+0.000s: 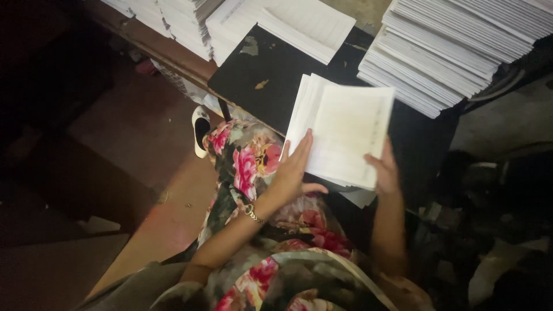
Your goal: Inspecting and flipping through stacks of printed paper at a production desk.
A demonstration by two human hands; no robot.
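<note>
Here my left hand (294, 167) lies flat on the near left corner of a sheaf of lined white sheets (345, 133), fingers stretched out straight and close together, thumb tucked under the edge, so the paper sits between thumb and fingers. My right hand (385, 170) grips the sheaf's near right corner, fingers curled round the edge; the blur hides how tightly they close. The sheaf rests tilted on the near edge of a worn black table (262, 86), its lower part sticking out over my lap, which is covered in a floral dress (247, 164). A thin bracelet (252, 214) circles my left wrist. On the table beyond, 1 fanned stack of white sheets (446, 49) stands at the right, well apart from the sheaf, and another pile of sheets (299, 23) lies at the far side. A white shoe (200, 129) shows on the reddish floor (150, 132) left of my knee.
</note>
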